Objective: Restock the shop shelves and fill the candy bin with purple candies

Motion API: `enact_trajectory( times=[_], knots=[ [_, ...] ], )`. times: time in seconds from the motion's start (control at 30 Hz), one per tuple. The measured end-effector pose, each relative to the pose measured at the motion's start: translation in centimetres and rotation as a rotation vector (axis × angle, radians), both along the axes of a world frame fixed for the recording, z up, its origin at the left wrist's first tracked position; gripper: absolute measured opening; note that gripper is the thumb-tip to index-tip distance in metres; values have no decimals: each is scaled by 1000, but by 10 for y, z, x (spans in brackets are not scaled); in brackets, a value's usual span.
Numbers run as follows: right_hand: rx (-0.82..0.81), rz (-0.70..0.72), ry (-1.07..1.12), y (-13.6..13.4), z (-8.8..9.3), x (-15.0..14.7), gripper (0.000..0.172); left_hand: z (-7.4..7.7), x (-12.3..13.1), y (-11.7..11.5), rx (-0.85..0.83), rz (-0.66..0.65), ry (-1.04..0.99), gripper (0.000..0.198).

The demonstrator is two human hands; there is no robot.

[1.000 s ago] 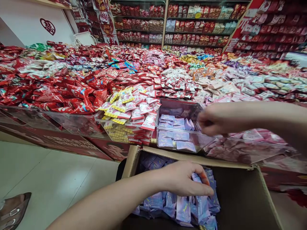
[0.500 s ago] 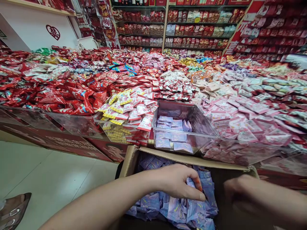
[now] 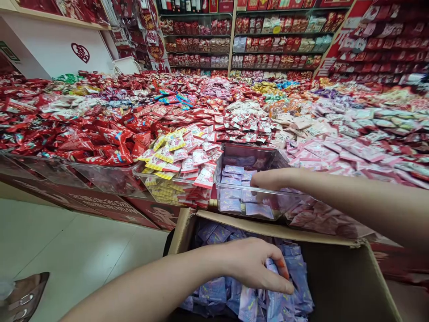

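Note:
My left hand (image 3: 258,264) is down in a cardboard box (image 3: 278,228), its thumb and fingers curled round purple candy packets (image 3: 272,265). More purple packets (image 3: 214,290) lie heaped under and around it. My right hand (image 3: 273,181) reaches over the front wall of a clear plastic bin (image 3: 219,183) beyond the box. Its fingers are bent together and point down; whatever they hold is hidden. Purple packets (image 3: 233,170) lie in small rows inside this bin, on the left of my right fingers.
Yellow-and-white packets (image 3: 174,147) fill the bin on the left, and pink packets (image 3: 345,152) are heaped on the right. Red packets (image 3: 114,138) lie farther left. Stocked shelves (image 3: 201,44) stand behind. A sandaled foot (image 3: 27,297) is on the tiled floor (image 3: 87,250).
My right hand has moved from the right part of the cardboard box up and left into the clear bin. My left hand stays among the purple packets. The view has shifted slightly.

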State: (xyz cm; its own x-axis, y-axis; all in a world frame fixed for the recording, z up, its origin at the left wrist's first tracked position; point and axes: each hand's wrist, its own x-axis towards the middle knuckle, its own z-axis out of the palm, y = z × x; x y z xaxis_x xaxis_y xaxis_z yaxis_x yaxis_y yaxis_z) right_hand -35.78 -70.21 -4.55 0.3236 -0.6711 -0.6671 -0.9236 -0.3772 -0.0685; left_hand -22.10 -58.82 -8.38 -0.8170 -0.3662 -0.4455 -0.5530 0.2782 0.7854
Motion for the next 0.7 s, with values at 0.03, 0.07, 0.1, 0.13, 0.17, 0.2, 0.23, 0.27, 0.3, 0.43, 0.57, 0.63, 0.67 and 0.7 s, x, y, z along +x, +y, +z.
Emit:
enact_trajectory(
  times=[0.03, 0.07, 0.1, 0.13, 0.17, 0.2, 0.23, 0.27, 0.3, 0.43, 0.57, 0.63, 0.67, 0.7],
  knots=[
    [43, -13, 14, -1, -6, 3, 21, -1, 0, 0, -1, -3, -2, 36],
    [85, -29, 24, 0, -11, 4, 23, -2, 0, 1, 0, -8, 2, 36],
    [125, -52, 28, 2, -14, 4, 25, -4, 0, 1, 0, -14, 13, 35],
    [154, -76, 27, 4, -15, 4, 26, -5, -1, 1, 4, -23, 29, 35],
    [165, -92, 20, 6, -16, 3, 27, -6, -1, 1, 8, -31, 44, 34],
    [160, -101, 11, 7, -17, 2, 28, -7, -1, 2, 13, -41, 55, 34],
    [148, -101, 4, 8, -17, 1, 28, -8, -1, 2, 17, -49, 61, 34],
    [131, -94, -3, 8, -17, 1, 27, -8, -1, 2, 20, -55, 61, 34],
    [116, -81, -9, 8, -17, 0, 27, -9, -1, 2, 21, -58, 61, 35],
    [154, -25, -26, 4, -19, 1, 27, -8, -1, 3, 19, -44, 71, 37],
    [193, -17, -6, 2, -19, 2, 27, -7, 0, 4, 19, -35, 82, 36],
    [152, 1, -9, 3, -18, 2, 26, -7, 1, 4, 17, -20, 92, 36],
    [120, 19, -19, 3, -17, 2, 25, -7, 1, 4, 16, -12, 96, 36],
    [102, 36, -32, 4, -17, 2, 24, -6, 1, 4, 16, -7, 99, 36]
  ],
)
